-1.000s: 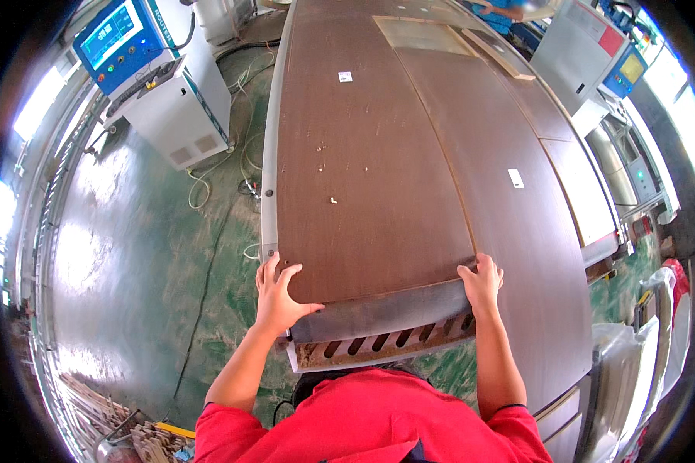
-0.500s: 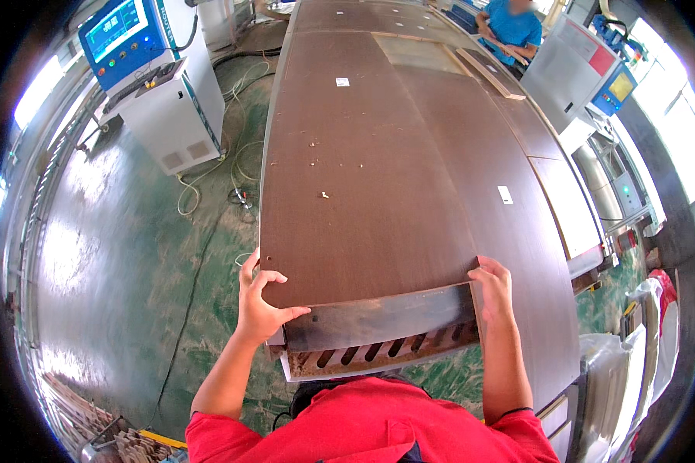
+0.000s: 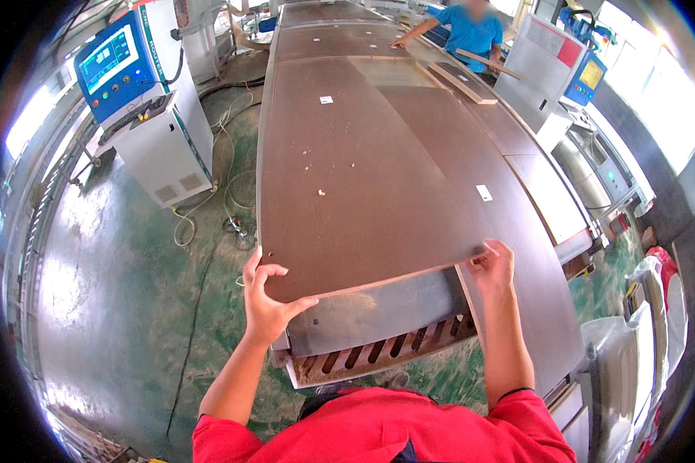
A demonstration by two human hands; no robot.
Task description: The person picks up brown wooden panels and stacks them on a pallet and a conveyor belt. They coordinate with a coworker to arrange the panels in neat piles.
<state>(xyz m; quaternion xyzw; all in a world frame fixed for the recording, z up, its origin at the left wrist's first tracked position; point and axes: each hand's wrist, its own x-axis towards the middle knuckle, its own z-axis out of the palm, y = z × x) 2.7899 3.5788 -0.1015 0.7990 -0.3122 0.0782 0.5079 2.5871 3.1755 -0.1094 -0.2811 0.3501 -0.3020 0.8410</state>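
Note:
A large brown panel [image 3: 363, 208] stretches away from me along a machine table, with a white label [image 3: 326, 100] and small chips on top. My left hand [image 3: 266, 301] holds its near left corner, thumb along the front edge and fingers at the left side. At the near right corner, my right hand [image 3: 493, 266] has its fingers curled in and closed on the edge. Under the front edge a dark metal surface [image 3: 378, 312] and a slotted strip [image 3: 390, 351] show. A second brown panel [image 3: 517, 285] with a white label lies alongside, beneath my right forearm.
A control cabinet with a screen [image 3: 116, 62] stands left, cables [image 3: 228, 166] on the green floor [image 3: 131, 285] beside it. Far right, a person in a blue shirt [image 3: 465, 38] holds a wooden strip near a grey cabinet [image 3: 537, 77]. Wrapped boards [image 3: 618, 378] stand at right.
The panel's near right corner has shifted away from me with my right hand, baring more metal below. My left hand stays at its corner. The person in blue has stretched an arm out over the table.

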